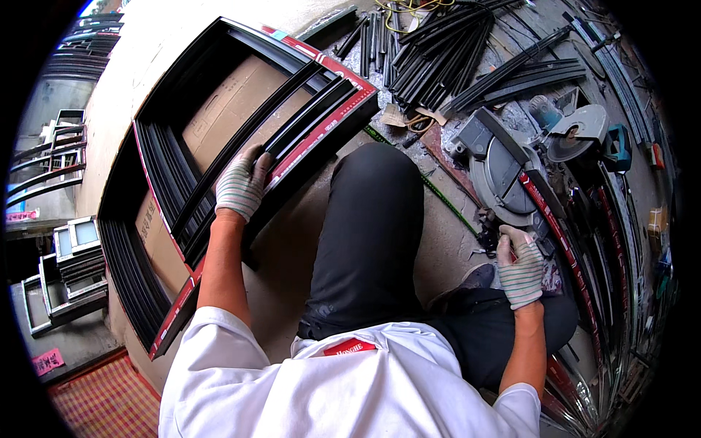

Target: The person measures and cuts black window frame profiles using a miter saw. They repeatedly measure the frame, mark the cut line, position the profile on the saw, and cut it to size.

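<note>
My left hand (pixel 242 184), in a striped knit glove, is closed on a black bar (pixel 292 125) of a large black frame (pixel 321 153). Red film covers some of the frame's edges, and it stands tilted at my left, over other black frames (pixel 130 252). My right hand (pixel 521 269), gloved alike, is raised beside my bent leg with curled fingers. Whatever those fingers may hold is too small to make out. Just beyond them on the floor lies a small dark cluster of parts (pixel 488 232), at the end of a thin green strip (pixel 445 198).
A grey cutting machine (pixel 500 175) and a round-bladed saw (pixel 580 131) stand at the right. Black profiles (pixel 438 55) lie heaped at the far side; long red-and-black strips (pixel 558 226) run along my right. Pale-edged frames (pixel 77 252) are stacked at far left, near a checked mat (pixel 109 398).
</note>
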